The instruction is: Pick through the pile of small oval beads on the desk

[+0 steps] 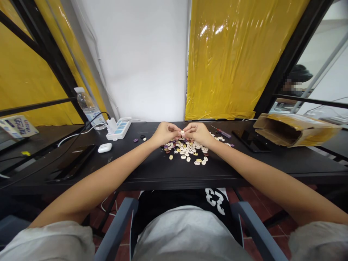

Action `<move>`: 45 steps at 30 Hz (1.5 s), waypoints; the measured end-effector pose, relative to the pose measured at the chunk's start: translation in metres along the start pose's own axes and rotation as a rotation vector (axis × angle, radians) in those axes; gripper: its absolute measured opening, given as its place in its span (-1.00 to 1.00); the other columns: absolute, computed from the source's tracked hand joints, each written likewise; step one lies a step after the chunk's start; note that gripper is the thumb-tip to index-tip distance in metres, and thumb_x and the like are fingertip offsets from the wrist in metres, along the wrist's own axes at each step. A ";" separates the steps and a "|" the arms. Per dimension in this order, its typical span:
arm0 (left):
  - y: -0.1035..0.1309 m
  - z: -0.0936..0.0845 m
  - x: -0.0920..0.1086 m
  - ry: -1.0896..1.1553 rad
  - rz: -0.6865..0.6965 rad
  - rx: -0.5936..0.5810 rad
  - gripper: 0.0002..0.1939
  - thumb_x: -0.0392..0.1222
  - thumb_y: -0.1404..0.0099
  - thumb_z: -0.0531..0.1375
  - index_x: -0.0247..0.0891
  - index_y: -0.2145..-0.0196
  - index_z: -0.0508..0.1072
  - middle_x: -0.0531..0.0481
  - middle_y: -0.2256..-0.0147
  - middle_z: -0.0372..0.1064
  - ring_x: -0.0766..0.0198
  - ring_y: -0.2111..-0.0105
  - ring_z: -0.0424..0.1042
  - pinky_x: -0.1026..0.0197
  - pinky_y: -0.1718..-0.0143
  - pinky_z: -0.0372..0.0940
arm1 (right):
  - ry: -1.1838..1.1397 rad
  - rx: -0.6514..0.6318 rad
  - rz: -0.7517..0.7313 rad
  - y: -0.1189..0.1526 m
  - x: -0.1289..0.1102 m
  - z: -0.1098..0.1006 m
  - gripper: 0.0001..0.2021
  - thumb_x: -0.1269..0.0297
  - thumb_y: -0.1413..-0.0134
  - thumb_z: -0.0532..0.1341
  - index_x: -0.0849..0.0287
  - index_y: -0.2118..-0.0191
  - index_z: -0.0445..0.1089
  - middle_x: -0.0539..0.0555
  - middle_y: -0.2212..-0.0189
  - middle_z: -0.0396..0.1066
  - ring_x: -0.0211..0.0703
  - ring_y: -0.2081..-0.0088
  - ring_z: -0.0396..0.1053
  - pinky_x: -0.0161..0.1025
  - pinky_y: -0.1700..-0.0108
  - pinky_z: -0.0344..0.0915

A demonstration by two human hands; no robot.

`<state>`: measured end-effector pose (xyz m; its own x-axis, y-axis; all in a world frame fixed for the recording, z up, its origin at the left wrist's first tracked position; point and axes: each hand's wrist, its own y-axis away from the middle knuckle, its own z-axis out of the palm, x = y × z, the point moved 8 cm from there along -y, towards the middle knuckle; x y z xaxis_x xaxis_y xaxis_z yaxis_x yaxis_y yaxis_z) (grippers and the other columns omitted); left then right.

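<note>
Over the black table (152,170), my left hand (165,134) and my right hand (199,133) meet at the fingertips. Between them they pinch one small pale piece (182,133), whose details are too small to read. Beneath and around the hands lies a loose pile of small flat oval pieces (187,148), mostly cream, with some yellow, purple and brown ones. Part of the pile is hidden by the hands. A purple piece (136,140), a black piece (142,136) and a white piece (144,139) lie apart, left of my left hand.
On the left are a power strip (119,129), a white earphone case (104,148), a water bottle (89,108), cables and a dark tablet (72,163). A screwdriver (223,132), a black phone (251,141) and an open cardboard box (293,130) lie right. Another person (296,78) is far right.
</note>
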<state>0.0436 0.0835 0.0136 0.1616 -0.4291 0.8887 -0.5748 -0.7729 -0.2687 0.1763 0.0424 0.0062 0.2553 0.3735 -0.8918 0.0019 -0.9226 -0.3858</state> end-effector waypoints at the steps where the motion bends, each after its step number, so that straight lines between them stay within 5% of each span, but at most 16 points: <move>1: 0.000 0.000 0.000 -0.009 0.003 -0.002 -0.74 -0.17 -0.02 0.38 -0.42 0.36 0.58 -0.19 0.45 0.54 0.26 0.47 0.50 0.22 0.36 0.42 | 0.005 0.002 0.006 0.000 0.000 0.000 -0.80 0.29 0.25 0.40 0.25 0.45 0.43 0.06 0.60 0.45 -0.27 0.59 0.33 -0.34 0.59 0.21; 15: -0.003 -0.004 0.004 -0.008 -0.060 -0.058 -0.78 -0.11 -0.12 0.30 -0.33 0.35 0.46 -0.14 0.37 0.49 0.26 0.40 0.47 0.22 0.36 0.38 | 0.244 -0.048 -0.204 -0.001 -0.014 0.004 -0.76 0.16 -0.03 0.29 0.20 0.22 0.44 0.01 0.54 0.46 -0.26 0.55 0.33 -0.30 0.47 0.24; 18: -0.007 -0.015 0.005 -0.094 -0.031 -0.060 -0.87 -0.17 -0.21 0.17 -0.29 0.41 0.40 -0.11 0.42 0.47 0.27 0.40 0.46 0.24 0.38 0.34 | 0.311 -0.067 -0.197 -0.001 -0.012 0.007 -0.77 0.20 -0.03 0.29 0.19 0.19 0.45 0.01 0.53 0.47 -0.23 0.52 0.35 -0.28 0.43 0.26; 22: -0.010 -0.050 0.021 -0.528 0.083 0.079 -0.76 -0.20 -0.25 0.03 -0.26 0.55 0.31 -0.04 0.57 0.39 0.31 0.56 0.35 0.26 0.46 0.21 | 0.425 -0.127 -0.206 0.000 -0.011 0.015 -0.81 0.21 -0.05 0.28 0.20 0.25 0.52 0.08 0.42 0.51 -0.17 0.39 0.42 -0.24 0.31 0.29; 26: -0.011 -0.080 0.018 -0.716 -0.057 0.080 -0.66 -0.17 -0.25 0.00 -0.24 0.65 0.26 -0.03 0.65 0.33 0.28 0.61 0.32 0.24 0.48 0.16 | 0.550 -0.242 -0.325 0.008 -0.021 0.028 -0.80 0.21 -0.11 0.26 0.15 0.18 0.56 0.11 0.29 0.53 -0.10 0.25 0.42 -0.18 0.18 0.28; 32: -0.009 -0.105 -0.006 -0.943 -0.268 -0.078 -0.68 -0.09 -0.10 0.21 -0.22 0.71 0.30 -0.02 0.71 0.33 0.30 0.68 0.27 0.26 0.55 0.11 | 0.684 -0.373 -0.482 0.017 -0.025 0.043 -0.77 0.19 -0.22 0.19 0.08 0.13 0.56 0.14 0.07 0.50 0.03 -0.03 0.33 -0.05 -0.07 0.17; 38: 0.001 -0.113 -0.030 -0.986 -0.470 -0.251 -0.78 -0.19 0.06 0.27 -0.24 0.74 0.34 -0.08 0.64 0.41 0.26 0.63 0.34 0.30 0.57 0.14 | 0.729 -0.303 -0.387 0.007 -0.016 0.032 -0.78 0.29 -0.21 0.16 0.16 0.38 0.53 0.13 0.25 0.51 -0.01 0.09 0.36 -0.10 0.01 0.22; 41: -0.001 -0.115 -0.024 -1.060 -0.413 -0.225 -0.83 -0.22 0.09 0.27 -0.24 0.72 0.37 -0.06 0.64 0.41 0.27 0.62 0.32 0.30 0.55 0.10 | 0.717 -0.274 -0.361 0.005 -0.014 0.029 -0.83 0.35 -0.17 0.18 0.16 0.24 0.54 0.13 0.27 0.51 -0.02 0.10 0.34 -0.12 0.05 0.24; 45: -0.010 -0.101 -0.003 -1.043 -0.173 -0.103 -0.87 -0.21 0.03 0.26 -0.23 0.64 0.40 -0.01 0.62 0.39 0.28 0.57 0.28 0.27 0.50 0.06 | 0.728 -0.341 -0.413 0.009 -0.012 0.039 -0.71 0.35 -0.23 0.13 0.13 -0.01 0.49 0.19 0.08 0.46 0.02 0.00 0.28 -0.05 -0.03 0.21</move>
<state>-0.0326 0.1395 0.0513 0.8278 -0.5432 0.1406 -0.5351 -0.8396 -0.0932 0.1359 0.0335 0.0044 0.7194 0.6344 -0.2829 0.4857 -0.7505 -0.4480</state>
